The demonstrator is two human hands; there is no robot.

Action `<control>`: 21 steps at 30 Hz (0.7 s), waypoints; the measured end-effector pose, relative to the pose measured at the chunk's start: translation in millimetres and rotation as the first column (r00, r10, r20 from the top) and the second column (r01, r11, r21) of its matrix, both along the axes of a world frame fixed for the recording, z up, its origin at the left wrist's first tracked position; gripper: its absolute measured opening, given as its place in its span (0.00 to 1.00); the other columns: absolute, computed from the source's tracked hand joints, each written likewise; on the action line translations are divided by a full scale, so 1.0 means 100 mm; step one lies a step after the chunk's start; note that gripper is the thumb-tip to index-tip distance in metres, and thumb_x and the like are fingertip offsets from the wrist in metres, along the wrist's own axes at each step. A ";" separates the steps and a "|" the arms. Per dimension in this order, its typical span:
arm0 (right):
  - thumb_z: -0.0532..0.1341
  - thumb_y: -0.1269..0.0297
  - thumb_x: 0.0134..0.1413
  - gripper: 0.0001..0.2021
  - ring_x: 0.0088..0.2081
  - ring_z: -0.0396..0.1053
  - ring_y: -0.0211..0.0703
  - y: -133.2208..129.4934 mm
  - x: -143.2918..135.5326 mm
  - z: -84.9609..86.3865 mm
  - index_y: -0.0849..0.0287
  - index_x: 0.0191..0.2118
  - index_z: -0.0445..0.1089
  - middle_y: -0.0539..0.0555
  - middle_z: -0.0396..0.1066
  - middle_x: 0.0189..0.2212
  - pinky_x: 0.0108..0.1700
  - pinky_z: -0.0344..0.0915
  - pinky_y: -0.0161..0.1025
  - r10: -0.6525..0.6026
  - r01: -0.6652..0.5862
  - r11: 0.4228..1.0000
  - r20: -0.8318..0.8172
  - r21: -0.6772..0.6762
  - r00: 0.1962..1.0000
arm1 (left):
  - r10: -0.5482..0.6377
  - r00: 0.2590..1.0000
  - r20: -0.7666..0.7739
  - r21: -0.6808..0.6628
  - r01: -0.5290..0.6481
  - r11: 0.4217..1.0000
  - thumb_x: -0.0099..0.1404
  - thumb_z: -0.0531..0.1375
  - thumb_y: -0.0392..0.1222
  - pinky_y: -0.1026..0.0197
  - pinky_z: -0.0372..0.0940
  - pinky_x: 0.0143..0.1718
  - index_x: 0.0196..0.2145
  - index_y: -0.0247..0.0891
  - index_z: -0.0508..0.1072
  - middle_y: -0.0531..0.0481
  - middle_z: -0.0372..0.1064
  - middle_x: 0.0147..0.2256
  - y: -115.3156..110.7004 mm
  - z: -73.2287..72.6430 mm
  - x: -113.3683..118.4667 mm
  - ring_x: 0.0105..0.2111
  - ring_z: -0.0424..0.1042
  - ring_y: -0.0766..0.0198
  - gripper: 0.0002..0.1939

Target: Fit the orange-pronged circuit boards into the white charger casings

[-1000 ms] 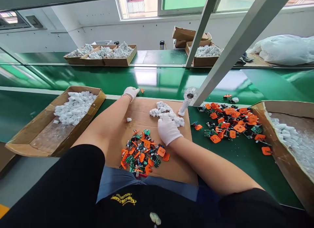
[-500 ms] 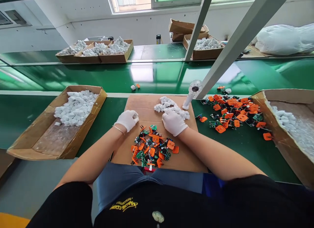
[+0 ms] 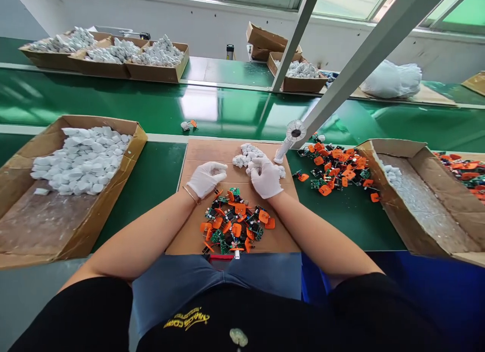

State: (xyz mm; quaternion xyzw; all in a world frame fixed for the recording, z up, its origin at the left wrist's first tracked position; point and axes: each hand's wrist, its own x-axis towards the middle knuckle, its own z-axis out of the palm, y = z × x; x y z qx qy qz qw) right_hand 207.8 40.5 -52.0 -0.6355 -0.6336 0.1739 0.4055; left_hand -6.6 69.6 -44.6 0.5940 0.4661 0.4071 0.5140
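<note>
My left hand and right hand are curling, grip unclear, while chunky, matte white pieces are lying heaped beside my right, beyond the jumbled orange-and-green circuit boards on cardboard.

The only writing big enough to notice is some yellow lettering on the front of the black shirt that the person wears. The letters look curly and sit in a row that slants up toward the right side of the picture. Smaller yellow marks run close beside the big letters. The cloth bends, and the letters are small and fuzzy, so I can't read the words for sure. I can't read any number, label, brand or sign either.
</note>
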 end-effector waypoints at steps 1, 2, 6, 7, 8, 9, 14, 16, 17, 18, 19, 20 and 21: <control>0.56 0.69 0.59 0.12 0.37 0.75 0.43 0.00 -0.01 -0.02 0.65 0.47 0.66 0.60 0.77 0.37 0.45 0.71 0.43 0.021 -0.022 1.000 -0.101 -0.014 0.995 | -0.009 1.000 0.020 -0.010 0.009 1.000 0.50 0.66 0.42 0.59 0.70 0.43 0.38 0.34 0.78 0.44 0.78 0.39 -0.01 0.01 0.00 0.37 0.74 0.62 0.16; 0.58 0.67 0.57 0.10 0.35 0.75 0.42 -0.01 -0.02 -0.04 0.63 0.45 0.66 0.58 0.76 0.35 0.43 0.72 0.42 0.056 -0.060 0.998 -0.196 -0.013 0.979 | -0.025 0.999 0.039 -0.023 0.025 0.999 0.50 0.66 0.42 0.60 0.70 0.40 0.39 0.34 0.78 0.45 0.78 0.37 -0.03 0.01 -0.01 0.35 0.73 0.63 0.17; 0.66 0.63 0.53 0.10 0.33 0.75 0.43 -0.09 -0.06 -0.05 0.56 0.40 0.67 0.54 0.74 0.34 0.40 0.74 0.44 0.256 -0.225 0.966 -0.337 0.129 0.906 | -0.158 0.979 0.132 -0.100 0.172 0.980 0.53 0.63 0.43 0.64 0.64 0.29 0.39 0.34 0.79 0.50 0.74 0.28 -0.08 0.05 0.01 0.25 0.66 0.68 0.16; 0.66 0.64 0.52 0.10 0.34 0.74 0.43 -0.12 -0.06 -0.05 0.55 0.40 0.67 0.54 0.74 0.34 0.39 0.74 0.44 0.299 -0.257 0.951 -0.310 0.171 0.902 | -0.197 0.969 0.147 -0.106 0.214 0.971 0.54 0.62 0.43 0.64 0.64 0.28 0.38 0.34 0.78 0.50 0.74 0.28 -0.08 0.05 0.01 0.25 0.66 0.68 0.15; 0.67 0.66 0.52 0.09 0.34 0.74 0.44 -0.15 -0.06 -0.04 0.54 0.39 0.68 0.54 0.73 0.34 0.38 0.74 0.44 0.341 -0.290 0.934 -0.275 0.209 0.899 | -0.226 0.963 0.145 -0.098 0.241 0.965 0.54 0.63 0.43 0.63 0.64 0.29 0.36 0.34 0.78 0.49 0.75 0.30 -0.08 0.04 0.02 0.26 0.67 0.68 0.14; 0.66 0.68 0.52 0.09 0.34 0.72 0.44 -0.18 -0.06 -0.04 0.54 0.39 0.68 0.53 0.72 0.33 0.37 0.73 0.44 0.375 -0.320 0.916 -0.236 0.240 0.897 | -0.241 0.963 0.121 -0.077 0.251 0.965 0.54 0.64 0.44 0.63 0.65 0.29 0.36 0.33 0.78 0.48 0.75 0.31 -0.09 0.03 0.03 0.27 0.68 0.67 0.13; 0.65 0.72 0.55 0.07 0.36 0.72 0.44 -0.24 -0.04 -0.02 0.53 0.37 0.69 0.53 0.72 0.33 0.39 0.72 0.45 0.471 -0.400 0.865 -0.215 0.303 0.856 | -0.228 0.971 -0.079 0.083 0.234 0.969 0.52 0.71 0.45 0.64 0.67 0.29 0.42 0.34 0.76 0.50 0.72 0.30 -0.12 -0.07 0.09 0.27 0.69 0.67 0.21; 0.65 0.72 0.56 0.08 0.37 0.72 0.44 -0.24 -0.03 -0.01 0.53 0.38 0.69 0.53 0.71 0.34 0.41 0.73 0.46 0.506 -0.432 0.848 -0.225 0.307 0.833 | -0.249 0.965 -0.084 0.166 0.260 0.951 0.55 0.70 0.44 0.63 0.69 0.32 0.42 0.34 0.77 0.47 0.74 0.34 -0.14 -0.07 0.10 0.29 0.72 0.67 0.18; 0.65 0.72 0.56 0.08 0.37 0.72 0.44 -0.25 -0.03 -0.01 0.52 0.39 0.70 0.53 0.71 0.35 0.41 0.72 0.46 0.524 -0.453 0.838 -0.222 0.304 0.822 | -0.261 0.962 -0.086 0.207 0.273 0.939 0.57 0.69 0.44 0.63 0.69 0.33 0.40 0.34 0.78 0.46 0.74 0.36 -0.14 -0.07 0.10 0.31 0.73 0.66 0.15; 0.64 0.72 0.57 0.08 0.38 0.72 0.43 -0.25 -0.02 0.00 0.52 0.40 0.71 0.53 0.71 0.35 0.42 0.72 0.46 0.537 -0.470 0.832 -0.216 0.297 0.815 | -0.268 0.959 -0.094 0.244 0.283 0.927 0.59 0.68 0.43 0.63 0.69 0.34 0.39 0.34 0.79 0.45 0.75 0.37 -0.15 -0.05 0.10 0.31 0.73 0.66 0.12; 0.64 0.72 0.57 0.08 0.38 0.72 0.43 -0.25 -0.02 0.00 0.52 0.41 0.71 0.53 0.71 0.35 0.42 0.72 0.46 0.542 -0.477 0.830 -0.218 0.288 0.812 | -0.267 0.958 -0.108 0.274 0.287 0.918 0.61 0.67 0.44 0.63 0.69 0.34 0.38 0.34 0.79 0.45 0.75 0.36 -0.15 -0.04 0.11 0.32 0.73 0.66 0.10; 0.64 0.72 0.57 0.08 0.39 0.71 0.44 -0.25 -0.02 0.00 0.52 0.40 0.72 0.53 0.71 0.36 0.43 0.72 0.46 0.538 -0.474 0.835 -0.232 0.280 0.810 | -0.256 0.959 -0.121 0.295 0.281 0.913 0.62 0.66 0.44 0.63 0.69 0.34 0.37 0.35 0.80 0.45 0.75 0.35 -0.16 -0.02 0.11 0.32 0.73 0.66 0.10; 0.64 0.72 0.58 0.07 0.39 0.71 0.44 -0.25 -0.02 0.01 0.52 0.40 0.73 0.53 0.71 0.35 0.43 0.71 0.47 0.528 -0.462 0.843 -0.262 0.274 0.808 | -0.239 0.962 -0.131 0.308 0.269 0.913 0.63 0.66 0.44 0.63 0.69 0.34 0.37 0.35 0.80 0.45 0.76 0.35 -0.16 0.00 0.11 0.32 0.73 0.66 0.09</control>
